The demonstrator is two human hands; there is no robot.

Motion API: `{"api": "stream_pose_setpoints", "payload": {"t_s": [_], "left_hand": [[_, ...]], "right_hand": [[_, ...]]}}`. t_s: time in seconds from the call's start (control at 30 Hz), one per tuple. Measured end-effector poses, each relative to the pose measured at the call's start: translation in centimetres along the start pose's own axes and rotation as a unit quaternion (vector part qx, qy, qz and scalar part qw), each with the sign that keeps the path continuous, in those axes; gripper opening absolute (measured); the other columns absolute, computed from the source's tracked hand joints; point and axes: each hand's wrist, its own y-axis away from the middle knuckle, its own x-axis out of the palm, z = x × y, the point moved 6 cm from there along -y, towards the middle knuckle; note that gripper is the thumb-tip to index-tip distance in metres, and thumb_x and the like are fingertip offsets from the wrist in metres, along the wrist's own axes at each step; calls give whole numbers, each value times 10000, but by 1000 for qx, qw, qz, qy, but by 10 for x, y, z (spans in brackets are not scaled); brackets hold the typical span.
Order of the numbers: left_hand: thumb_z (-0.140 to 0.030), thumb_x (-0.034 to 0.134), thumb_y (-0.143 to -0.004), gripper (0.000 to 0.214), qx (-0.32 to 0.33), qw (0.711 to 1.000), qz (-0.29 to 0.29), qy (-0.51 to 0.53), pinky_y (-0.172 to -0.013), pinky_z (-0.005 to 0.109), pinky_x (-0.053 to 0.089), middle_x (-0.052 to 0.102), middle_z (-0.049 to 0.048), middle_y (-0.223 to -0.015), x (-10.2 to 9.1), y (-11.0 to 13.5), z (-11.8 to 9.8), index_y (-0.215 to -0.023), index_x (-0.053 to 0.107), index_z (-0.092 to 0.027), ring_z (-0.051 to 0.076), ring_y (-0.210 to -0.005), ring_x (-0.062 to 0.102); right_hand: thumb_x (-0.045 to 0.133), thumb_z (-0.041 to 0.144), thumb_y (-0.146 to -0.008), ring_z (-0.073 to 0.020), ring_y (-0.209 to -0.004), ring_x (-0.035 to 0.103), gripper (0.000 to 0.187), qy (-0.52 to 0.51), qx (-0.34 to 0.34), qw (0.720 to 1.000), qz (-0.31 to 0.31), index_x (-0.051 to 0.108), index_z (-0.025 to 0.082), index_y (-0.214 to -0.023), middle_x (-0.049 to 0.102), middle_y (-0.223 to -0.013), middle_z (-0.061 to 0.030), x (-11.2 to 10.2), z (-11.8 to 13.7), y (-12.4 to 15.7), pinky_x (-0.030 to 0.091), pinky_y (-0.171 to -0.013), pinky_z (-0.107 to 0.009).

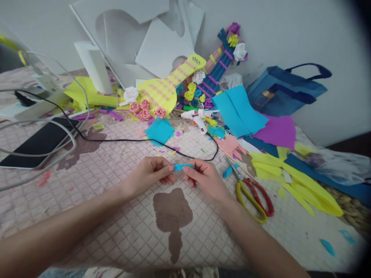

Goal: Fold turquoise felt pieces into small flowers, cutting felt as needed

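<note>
On my remote feed, I judge the step in hand to be shaping a blue strip (pixel 182 167), held at centre, left of the scissors (pixel 246 181); the left hand (pixel 158 170) and right hand (pixel 203 173) each pinch one end. The next move calls for even pressure at both ends, which the fingers cover, so I cannot verify any fold.

A plain, pale grey wall (pixel 278 34) stands behind the table (pixel 133 243), under soft, rather dull light. A pale cloth (pixel 116 162) crossed by a diamond grid covers the tabletop, its pattern broken by ragged brown patches (pixel 174 210), one near the front edge and another toward the left.
</note>
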Motion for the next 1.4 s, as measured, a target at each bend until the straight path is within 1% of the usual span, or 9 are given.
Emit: {"api": "stream_pose_setpoints", "payload": {"t_s": [0.2, 0.4, 0.6, 0.7, 0.83, 1.03, 1.13, 1.23, 1.4], "left_hand": [[-407, 651, -798, 283, -20, 1000, 12, 16, -564, 181, 510, 734, 41, -697, 2, 0, 1, -762, 640, -126, 101, -577, 649], [-490, 614, -797, 368, -53, 998, 18, 35, -604, 216, 534, 752, 71, -769, 4, 1, 3, -807, 657, -124, 135, -632, 681], [-552, 632, -753, 427, -59, 998, 15, 23, -602, 215, 532, 750, 70, -747, 7, 1, -2, -774, 657, -126, 139, -626, 680], [-585, 647, -723, 467, -60, 998, 14, 21, -602, 216, 531, 750, 76, -753, 6, 2, -4, -786, 659, -122, 142, -627, 679], [-633, 620, -724, 532, -73, 997, 5, 22, -632, 232, 541, 751, 99, -782, 3, 2, -2, -820, 654, -111, 156, -665, 689], [-507, 704, -715, 393, -30, 1000, 1, -4, -587, 212, 520, 732, 65, -730, 6, -1, -2, -784, 638, -126, 128, -610, 658], [-464, 708, -722, 350, -26, 1000, 5, -3, -578, 216, 517, 729, 66, -719, 6, -1, -1, -762, 634, -125, 123, -590, 647], [-440, 709, -729, 338, -32, 999, 15, 8, -599, 215, 519, 743, 83, -792, 1, 0, 1, -825, 651, -121, 126, -630, 662], [-452, 707, -731, 365, -45, 999, 28, 7, -649, 226, 523, 747, 100, -863, -12, 3, 3, -889, 667, -125, 153, -717, 692]], "right_hand": [[648, 444, -789, -71, -455, 498, 274, -23, -15, 999, 17, 601, 174, -785, 590, -607, 30, 2, 4, -1, 405, -421, -199], [668, 424, -770, -48, -431, 439, 285, -23, -18, 999, -27, 557, 172, -695, 585, -599, 35, 0, 7, -1, 368, -402, -180], [748, 404, -683, -54, -405, 464, 301, -71, 18, 997, -5, 562, 177, -749, 565, -552, 60, 6, -3, -2, 367, -375, -175], [723, 427, -704, -50, -394, 462, 310, -52, 12, 998, -13, 546, 172, -708, 602, -576, 37, 5, -2, -2, 360, -364, -175], [663, 477, -751, -49, -385, 460, 321, -39, -2, 999, -9, 572, 169, -754, 629, -632, 20, 3, 3, -3, 374, -362, -185], [647, 475, -769, -51, -394, 463, 321, -22, -15, 1000, 9, 580, 161, -757, 592, -592, 34, 6, 1, -3, 373, -365, -176], [651, 476, -763, -47, -393, 451, 325, -27, -7, 1000, -9, 571, 162, -759, 603, -616, 28, 5, -1, -2, 365, -362, -177], [636, 468, -774, -45, -405, 438, 312, -21, -18, 999, -21, 563, 167, -743, 599, -635, 28, 2, 1, -2, 369, -378, -181], [622, 465, -779, -56, -434, 465, 314, 10, -27, 999, 25, 604, 154, -742, 610, -644, 13, 0, 2, -3, 386, -405, -190]]}}
